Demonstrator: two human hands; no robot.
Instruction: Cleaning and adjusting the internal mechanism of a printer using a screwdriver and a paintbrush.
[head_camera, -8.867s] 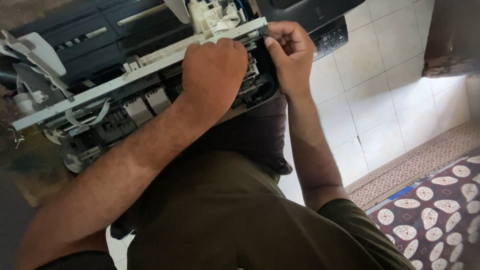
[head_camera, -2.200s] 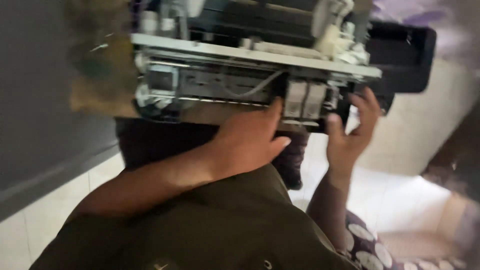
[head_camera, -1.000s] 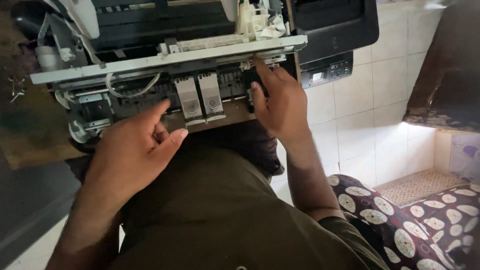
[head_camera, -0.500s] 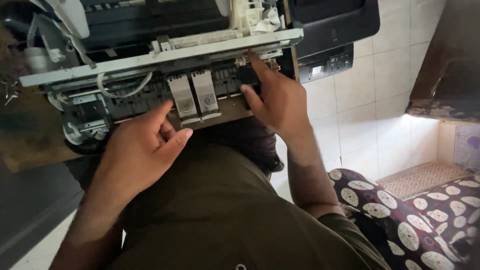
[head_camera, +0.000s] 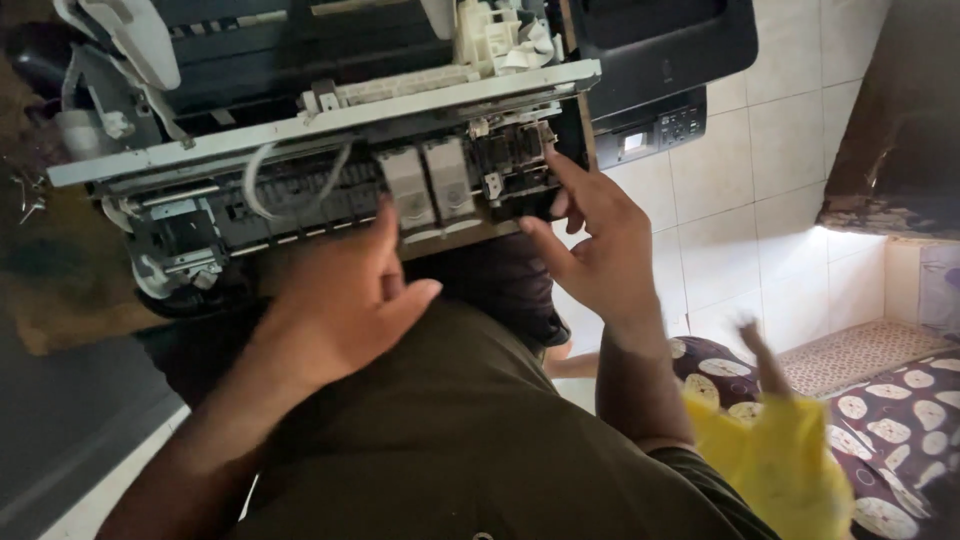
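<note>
From my feed I saw pale square floor tiles (head_camera: 790, 150), brightest where light fell near a dark wooden furniture corner (head_camera: 900, 110). A maroon cushion with cream ovals (head_camera: 900, 420) lay beside a woven mat (head_camera: 860, 350).

The person wears an olive-green short-sleeved shirt (head_camera: 470, 440) of plain, soft cloth, its fabric creased in broad folds across the near middle. A sleeve hem shows at the near right, above the elbow. Both forearms are bare. The left hand (head_camera: 345, 300) and right hand (head_camera: 600, 240) carry no gloves, rings or watch.
</note>
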